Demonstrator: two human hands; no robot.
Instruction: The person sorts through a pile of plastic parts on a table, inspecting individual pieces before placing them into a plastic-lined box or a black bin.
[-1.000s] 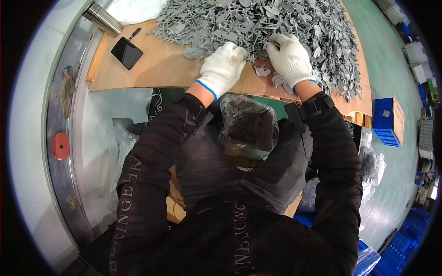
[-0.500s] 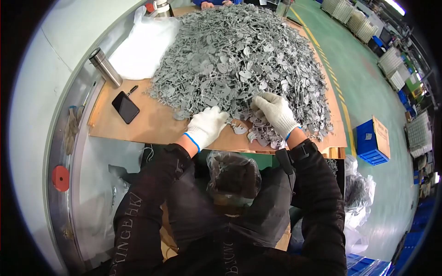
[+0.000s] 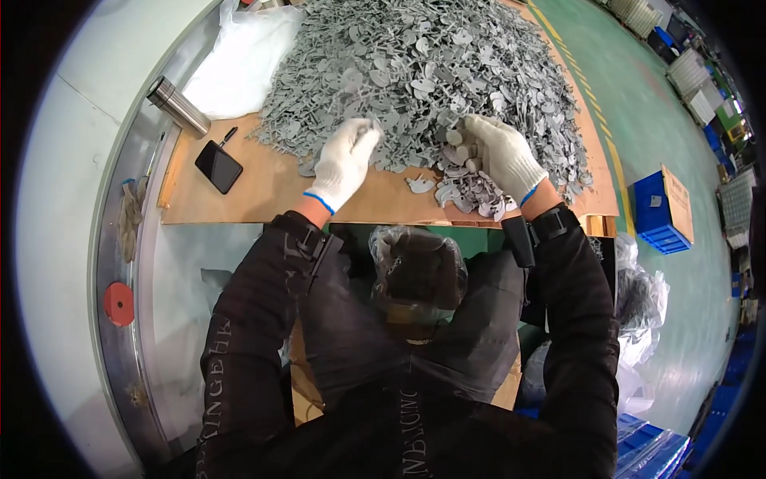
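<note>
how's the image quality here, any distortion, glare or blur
Head view: fisheye curves the grey ledge at left, with black corners; head view: the white bag looks nearly washed out; head view: the left hand seems slightly soft at its fingertips.

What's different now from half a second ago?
The white-gloved left hand has moved forward, toward the large heap of flat grey pieces; whether it grips one is unclear. The white-gloved right hand has turned, showing more of its bent fingers. The black rectangular device and silver cylindrical flask stayed put.
</note>
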